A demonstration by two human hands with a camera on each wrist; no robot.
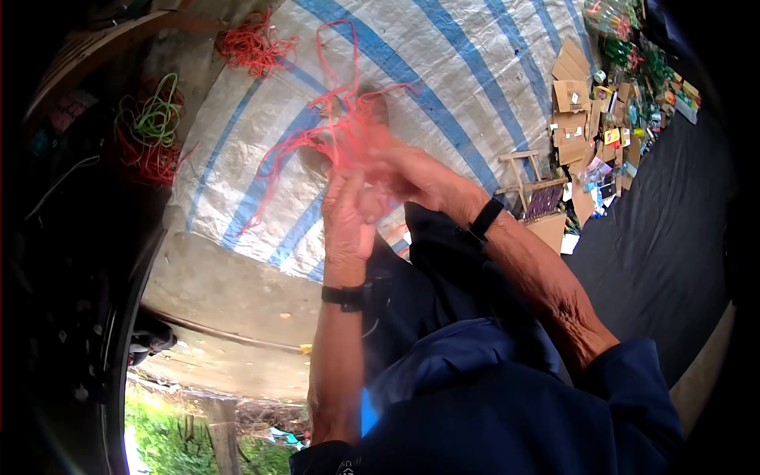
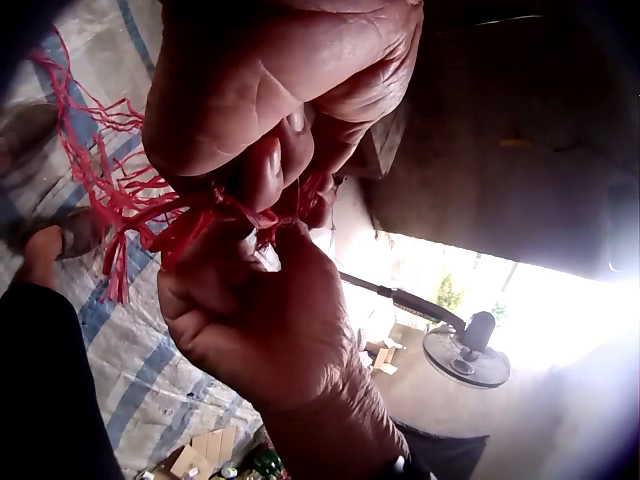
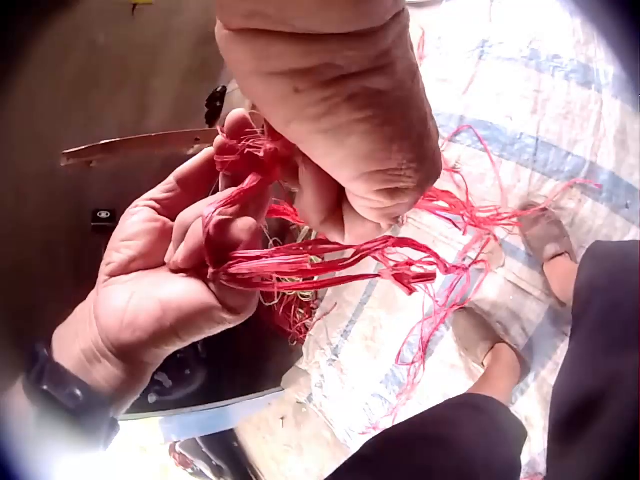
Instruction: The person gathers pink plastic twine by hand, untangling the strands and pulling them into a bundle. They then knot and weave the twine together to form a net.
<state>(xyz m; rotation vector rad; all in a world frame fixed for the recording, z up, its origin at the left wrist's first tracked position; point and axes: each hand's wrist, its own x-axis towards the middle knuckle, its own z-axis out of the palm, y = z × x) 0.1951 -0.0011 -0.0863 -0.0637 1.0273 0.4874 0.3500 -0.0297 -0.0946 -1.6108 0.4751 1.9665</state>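
Note:
A tangled bundle of red plastic strands (image 1: pixel 336 131) (image 2: pixel 185 215) (image 3: pixel 320 262) hangs between the two hands, its loose ends trailing over the striped sheet. My left hand (image 1: pixel 347 210) (image 2: pixel 280 80) (image 3: pixel 165 270) curls its fingers round part of the bundle. Close against it, my right hand (image 1: pixel 419 176) (image 2: pixel 270 320) (image 3: pixel 340 110) pinches the strands near a bunched part. In the head view the right hand and the strands are blurred. The right fingertips are partly hidden behind the hand in the right wrist view.
A white and blue striped sheet (image 1: pixel 467 87) covers the ground. Red strands (image 1: pixel 253 43) lie on its edge, with green and red strands (image 1: pixel 158 119) farther left. At the right are flattened cardboard (image 1: pixel 571 95), a small wooden stool (image 1: pixel 534 190) and a black sheet (image 1: pixel 649 245). Two shod feet stand below.

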